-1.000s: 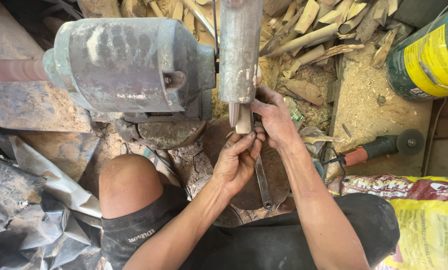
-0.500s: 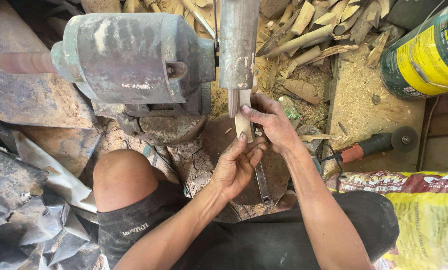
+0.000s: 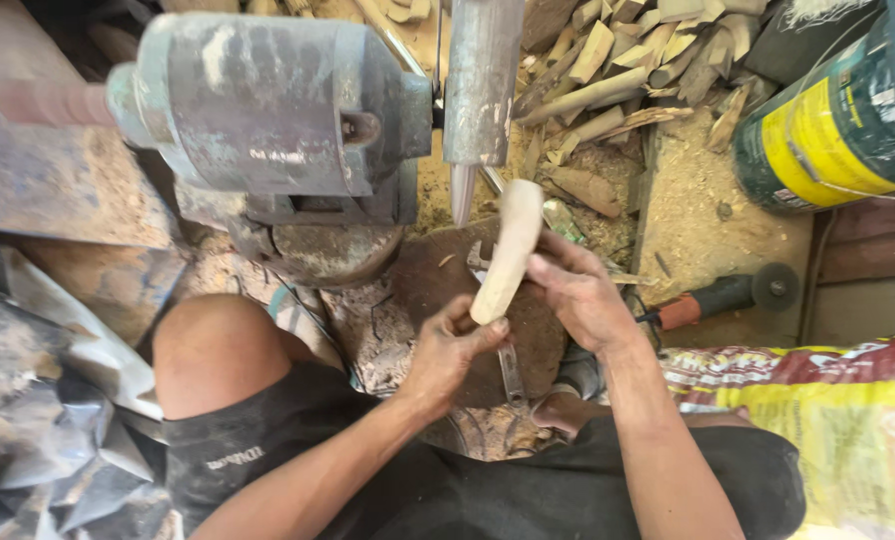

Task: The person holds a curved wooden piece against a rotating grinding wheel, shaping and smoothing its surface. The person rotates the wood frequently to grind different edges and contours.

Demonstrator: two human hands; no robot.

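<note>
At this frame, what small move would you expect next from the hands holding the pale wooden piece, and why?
Probably a turn of the wooden piece to inspect it, or a lift of its top end toward the grinder wheel. Both hands grip it: left hand at the lower end, right hand at mid-length. It sits tilted just below the wheel's edge, apart from it, looking only roughly shaped.
</note>
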